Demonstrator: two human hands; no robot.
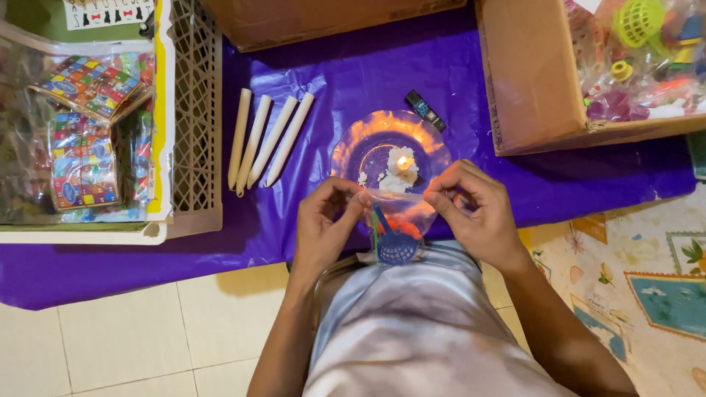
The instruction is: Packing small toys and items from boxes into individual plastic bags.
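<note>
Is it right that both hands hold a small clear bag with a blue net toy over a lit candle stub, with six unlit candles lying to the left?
Not quite: the head view shows four unlit candles, not six. The rest holds: left hand and right hand hold the clear bag with the blue net toy by the lit candle stub.

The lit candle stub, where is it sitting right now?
The lit candle stub stands on a clear round plate on the purple sheet, mid-frame, just beyond the small clear plastic bag held by both hands.
</note>
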